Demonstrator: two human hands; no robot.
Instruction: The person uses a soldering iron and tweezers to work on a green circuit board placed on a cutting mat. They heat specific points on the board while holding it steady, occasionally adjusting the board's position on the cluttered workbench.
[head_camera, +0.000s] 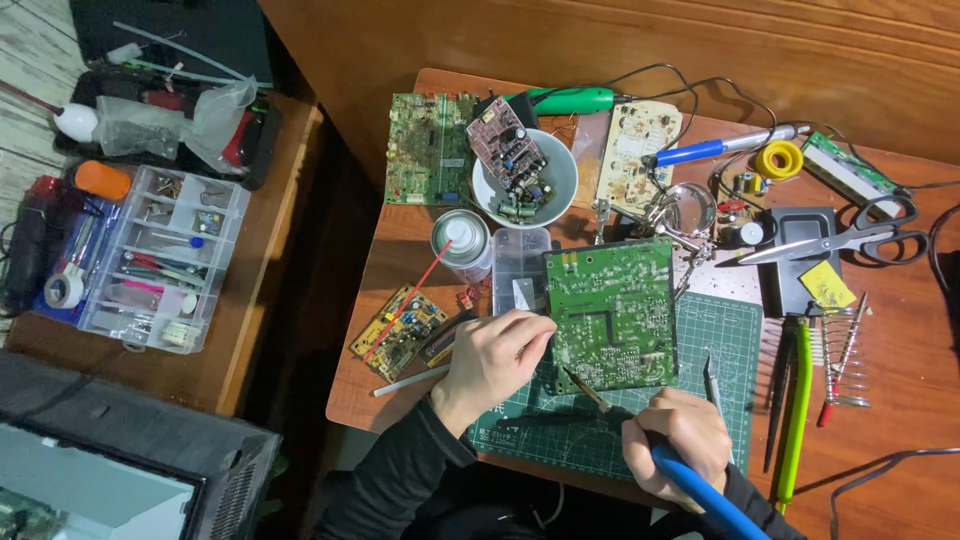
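On the gridded green cutting mat (725, 330) lay a square green circuit board (612, 312), its solder side speckled with dull points. The left hand (495, 358) pinched its left edge; the right hand (678, 440) gripped a blue-handled soldering iron (700, 490), tip touching the board's lower edge.

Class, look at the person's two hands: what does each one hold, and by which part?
The right hand grips a soldering iron by its blue handle, tip toward the green circuit board. The left hand steadies that board at its left edge.
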